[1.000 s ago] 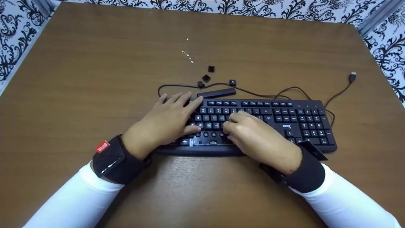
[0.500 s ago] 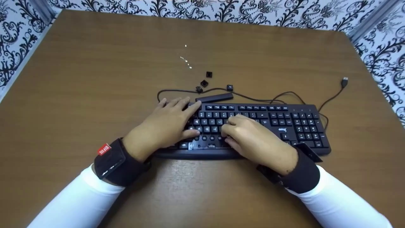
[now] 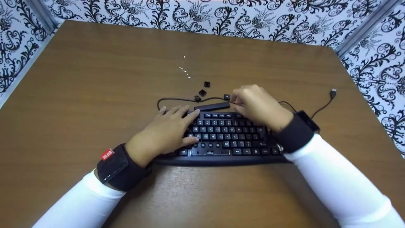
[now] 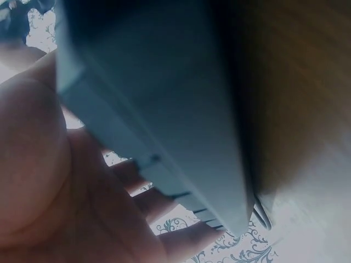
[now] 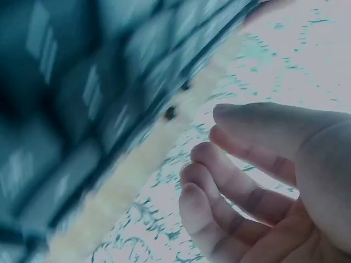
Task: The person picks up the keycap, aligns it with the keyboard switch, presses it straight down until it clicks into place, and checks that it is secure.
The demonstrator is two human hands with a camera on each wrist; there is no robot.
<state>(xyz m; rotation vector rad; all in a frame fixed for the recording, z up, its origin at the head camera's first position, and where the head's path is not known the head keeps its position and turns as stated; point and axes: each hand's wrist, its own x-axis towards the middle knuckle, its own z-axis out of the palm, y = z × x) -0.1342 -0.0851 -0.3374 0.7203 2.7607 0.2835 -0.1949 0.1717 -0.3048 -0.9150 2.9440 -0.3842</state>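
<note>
A black keyboard (image 3: 218, 136) lies on the table, with several bare key sockets (image 3: 210, 145) in its lower letter row. My left hand (image 3: 164, 131) rests across its left end, fingers spread and thumb over the keys. My right hand (image 3: 259, 103) is above the back edge, fingers loosely curled and thumb tip beside the index finger. Nothing shows between those fingers (image 5: 205, 156) in the right wrist view. Just left of them lies a loose keycap (image 3: 227, 97). A long spacebar (image 3: 212, 106) lies behind the keyboard. Part of the number pad is hidden under the right arm.
More loose keycaps (image 3: 202, 92) lie behind the spacebar. The keyboard's cable (image 3: 177, 99) loops along the back, and its USB plug (image 3: 333, 93) lies at the right. Tiny pale specks (image 3: 185, 71) dot the wooden table (image 3: 110, 72) farther back. Patterned wallpaper stands behind.
My right hand has lifted from the lower letter keys and moved up and slightly right, past the keyboard's back edge. The left hand stays on the keyboard. The head view has tilted up.
</note>
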